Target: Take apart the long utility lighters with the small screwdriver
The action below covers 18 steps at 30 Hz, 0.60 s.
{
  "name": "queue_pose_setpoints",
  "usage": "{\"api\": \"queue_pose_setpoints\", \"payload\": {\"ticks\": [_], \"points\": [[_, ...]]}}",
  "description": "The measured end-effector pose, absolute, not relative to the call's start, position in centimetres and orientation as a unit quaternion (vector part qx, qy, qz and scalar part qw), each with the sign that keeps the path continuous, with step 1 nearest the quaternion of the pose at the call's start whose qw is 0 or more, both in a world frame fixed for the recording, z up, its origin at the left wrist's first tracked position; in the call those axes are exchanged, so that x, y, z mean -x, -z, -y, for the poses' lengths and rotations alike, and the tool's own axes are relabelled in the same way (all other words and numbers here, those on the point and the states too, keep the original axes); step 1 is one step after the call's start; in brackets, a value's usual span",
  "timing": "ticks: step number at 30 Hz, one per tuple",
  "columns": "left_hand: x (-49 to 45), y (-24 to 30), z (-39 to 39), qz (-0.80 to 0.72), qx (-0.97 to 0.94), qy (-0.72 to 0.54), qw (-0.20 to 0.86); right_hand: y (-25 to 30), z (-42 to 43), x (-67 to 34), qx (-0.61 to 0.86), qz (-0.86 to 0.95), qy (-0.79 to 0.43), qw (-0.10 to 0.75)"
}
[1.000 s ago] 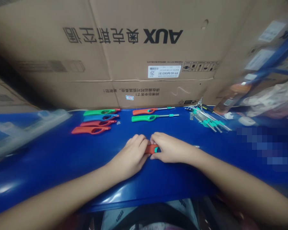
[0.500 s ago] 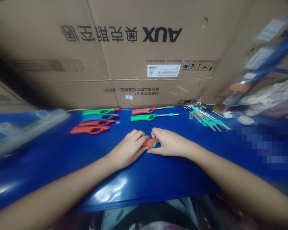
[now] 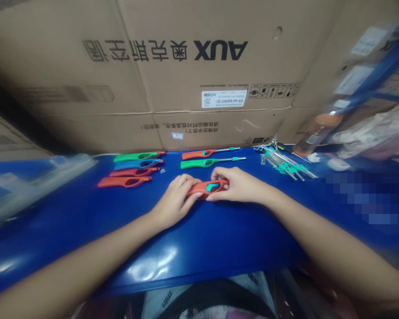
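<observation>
Both my hands grip one orange lighter body [image 3: 206, 187] with a teal trigger, lying flat on the blue table [image 3: 86, 217]. My left hand [image 3: 175, 199] curls round its left end. My right hand [image 3: 237, 186] pinches its right end, fingers closed over it. Just beyond them lie two finished lighters with metal nozzles, one orange [image 3: 201, 153] and one green [image 3: 199, 163]. To the far left sits a row of lighter bodies without nozzles: green [image 3: 138, 156], blue [image 3: 140, 163], red [image 3: 133, 172] and orange [image 3: 123, 181].
A pile of teal-collared metal nozzles [image 3: 286, 166] lies at the back right. A large AUX cardboard box [image 3: 173, 75] walls off the table's far edge. A clear plastic bag [image 3: 29, 186] lies at left, an orange bottle [image 3: 314, 133] and plastic wrapping at right.
My two hands moved away from me across the table with the orange lighter body, and more of it now shows between them, including the teal trigger.
</observation>
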<state>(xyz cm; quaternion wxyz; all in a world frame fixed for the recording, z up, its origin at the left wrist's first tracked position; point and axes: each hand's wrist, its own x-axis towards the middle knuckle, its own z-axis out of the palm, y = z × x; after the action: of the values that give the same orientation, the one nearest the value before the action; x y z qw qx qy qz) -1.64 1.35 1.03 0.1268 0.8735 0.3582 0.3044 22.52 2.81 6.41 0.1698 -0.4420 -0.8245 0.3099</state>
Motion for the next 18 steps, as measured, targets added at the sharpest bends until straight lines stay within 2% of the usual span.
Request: {"api": "queue_pose_setpoints", "payload": {"ticks": [4,9,15,18], "points": [[2.0,-1.2,-1.6,-0.350,-0.877,-0.309,0.118,-5.7,-3.3,-22.8,0.394,0.799,-0.398,0.218],[2.0,-1.2,-2.0,-0.385,-0.834,-0.358,0.167,-4.7,-4.3,-23.0,0.377,0.798,-0.388,0.265],[2.1,-0.8,-2.3,-0.449,-0.737,-0.433,0.261,-5.1,-4.5,-23.3,0.394,0.864,-0.273,0.155],[2.2,-0.7,-2.3,-0.449,-0.734,-0.433,0.270,-5.2,-4.2,-23.4,0.422,0.875,-0.211,0.109]]}}
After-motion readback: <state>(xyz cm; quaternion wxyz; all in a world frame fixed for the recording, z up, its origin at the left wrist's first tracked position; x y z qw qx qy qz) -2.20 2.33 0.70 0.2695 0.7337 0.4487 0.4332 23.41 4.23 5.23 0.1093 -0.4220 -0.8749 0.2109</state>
